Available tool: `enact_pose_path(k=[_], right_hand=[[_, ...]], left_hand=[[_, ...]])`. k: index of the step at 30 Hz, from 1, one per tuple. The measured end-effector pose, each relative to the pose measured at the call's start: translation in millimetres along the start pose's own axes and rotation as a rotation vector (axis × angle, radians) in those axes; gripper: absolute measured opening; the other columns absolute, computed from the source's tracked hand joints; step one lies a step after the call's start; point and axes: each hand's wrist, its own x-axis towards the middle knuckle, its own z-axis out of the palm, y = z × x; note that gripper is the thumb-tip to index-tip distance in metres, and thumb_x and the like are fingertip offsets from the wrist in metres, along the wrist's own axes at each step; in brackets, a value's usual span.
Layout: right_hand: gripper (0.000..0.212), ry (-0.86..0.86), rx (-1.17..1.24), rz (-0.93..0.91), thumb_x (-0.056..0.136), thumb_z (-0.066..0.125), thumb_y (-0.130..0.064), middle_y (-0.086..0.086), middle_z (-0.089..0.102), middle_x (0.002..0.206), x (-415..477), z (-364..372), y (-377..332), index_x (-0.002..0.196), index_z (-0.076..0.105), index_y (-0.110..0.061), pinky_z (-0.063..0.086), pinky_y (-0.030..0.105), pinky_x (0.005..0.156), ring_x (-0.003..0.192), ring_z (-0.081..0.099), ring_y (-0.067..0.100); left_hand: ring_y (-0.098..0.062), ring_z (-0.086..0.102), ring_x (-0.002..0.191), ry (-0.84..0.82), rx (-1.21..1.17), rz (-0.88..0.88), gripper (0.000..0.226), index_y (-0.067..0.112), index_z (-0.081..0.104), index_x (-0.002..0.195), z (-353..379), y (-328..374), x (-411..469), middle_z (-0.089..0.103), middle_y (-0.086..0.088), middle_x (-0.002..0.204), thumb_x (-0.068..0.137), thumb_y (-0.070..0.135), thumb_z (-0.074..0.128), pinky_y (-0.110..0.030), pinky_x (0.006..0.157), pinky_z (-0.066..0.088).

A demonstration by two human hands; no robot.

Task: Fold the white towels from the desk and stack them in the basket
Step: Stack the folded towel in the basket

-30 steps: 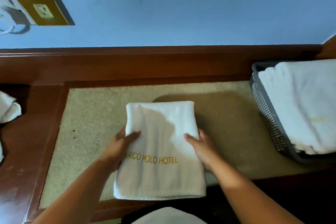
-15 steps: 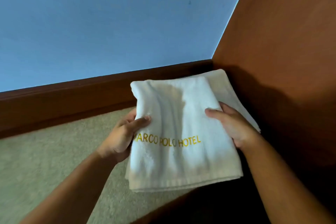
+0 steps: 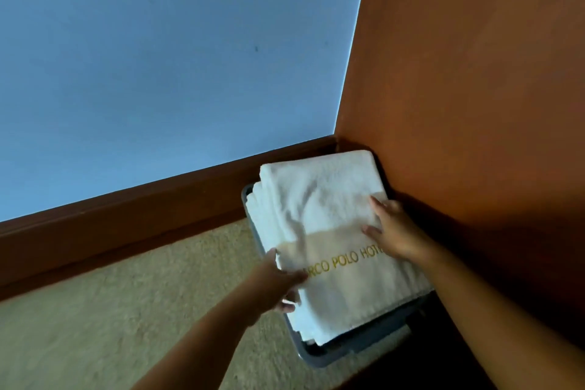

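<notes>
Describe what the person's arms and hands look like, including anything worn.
The left forearm and right forearm are bare right to the frame edge; no sleeve shows. The left hand and right hand wear no gloves, and no ring, watch or bracelet is visible, though motion blur limits fine detail.
</notes>
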Motion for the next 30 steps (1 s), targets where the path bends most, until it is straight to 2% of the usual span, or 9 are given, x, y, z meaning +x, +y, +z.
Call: enact_pose_path(k=[3,5,7,9,12,16,23,27,30], right_hand=[[0.074,0.185,0.127,-0.011,0.094,0.06,-0.044,0.013,0.02,0.158,12.1,28.3,13.4,0.158,0.027,-0.024,0.035,0.044,0.114,0.14,0.035,0.031],[0.077,0.264,0.142,-0.015,0.088,0.059,-0.047,0.017,0.024,0.156,18.6,34.9,14.0,0.156,0.032,-0.022,0.036,0.045,0.112,0.138,0.035,0.036],[0.084,0.283,0.083,-0.016,0.081,0.044,-0.055,0.019,0.02,0.159,22.3,36.2,8.3,0.157,0.03,-0.022,0.031,0.047,0.115,0.143,0.028,0.039],[0.089,0.289,-0.017,-0.111,0.076,0.027,-0.056,0.017,0.009,0.165,25.7,34.5,1.2,0.158,0.025,-0.024,0.019,0.05,0.12,0.15,0.013,0.038],[0.084,0.277,-0.064,-0.268,0.079,0.019,-0.052,0.011,-0.006,0.168,38.6,29.3,-11.5,0.16,0.015,-0.03,0.008,0.052,0.122,0.154,-0.003,0.03],[0.084,0.277,-0.087,-0.235,0.083,0.014,-0.066,0.003,-0.016,0.167,75.2,22.8,-25.5,0.16,-0.001,-0.034,0.001,0.05,0.122,0.154,-0.013,0.022],[0.086,0.133,-0.112,-0.24,0.082,0.022,-0.068,-0.001,-0.015,0.167,122.8,19.0,-34.0,0.159,-0.003,-0.037,-0.001,0.048,0.123,0.154,-0.013,0.019],[0.075,0.061,-0.103,-0.265,0.097,0.043,-0.055,-0.002,-0.01,0.168,151.7,14.5,-37.6,0.158,0.003,-0.04,-0.001,0.047,0.124,0.154,-0.012,0.018],[0.072,0.026,-0.114,-0.281,0.099,0.042,-0.054,-0.002,-0.009,0.168,166.1,10.9,-40.3,0.158,0.004,-0.04,-0.002,0.047,0.124,0.154,-0.012,0.019]], left_hand=[[-0.018,0.068,0.069,0.129,-0.018,0.005,0.056,0.015,0.041,0.13,7.9,-9.5,11.8,0.07,-0.011,0.091,0.09,0.033,0.075,-0.033,0.058,0.057],[-0.022,0.067,0.103,0.303,0.234,0.097,0.083,0.018,0.03,0.143,8.3,-8.6,19.3,0.064,-0.011,0.125,0.082,0.059,0.07,-0.043,0.08,0.06],[-0.028,0.044,0.134,0.485,0.543,0.254,0.091,0.019,0.018,0.154,9.3,0.2,22.3,0.037,-0.01,0.15,0.086,0.059,0.062,-0.047,0.108,0.045],[-0.028,0.028,0.141,0.589,0.799,0.496,0.082,0.018,0.017,0.157,14.0,19.8,24.6,0.024,-0.008,0.154,0.093,0.052,0.054,-0.044,0.115,0.033],[-0.028,0.009,0.152,0.51,1.068,0.69,0.075,0.021,0.017,0.159,20.4,54.0,49.9,0.006,-0.005,0.168,0.096,0.051,0.045,-0.043,0.122,0.016],[-0.023,-0.018,0.154,0.408,1.273,0.605,0.081,0.026,-0.004,0.161,11.7,83.7,100.0,-0.022,0.0,0.166,0.099,0.059,0.036,-0.044,0.125,-0.003],[-0.026,-0.021,0.153,0.329,1.316,0.445,0.113,0.031,-0.016,0.158,-13.6,83.7,143.8,-0.027,-0.002,0.165,0.075,0.094,0.028,-0.046,0.123,-0.009],[-0.026,-0.024,0.152,0.332,1.254,0.419,0.125,0.031,-0.019,0.157,-15.8,86.1,156.2,-0.029,-0.001,0.164,0.065,0.101,0.03,-0.047,0.124,-0.009],[-0.025,-0.026,0.151,0.33,1.237,0.424,0.125,0.032,-0.02,0.157,-17.5,85.6,159.2,-0.03,0.0,0.163,0.065,0.1,0.031,-0.047,0.124,-0.009]])
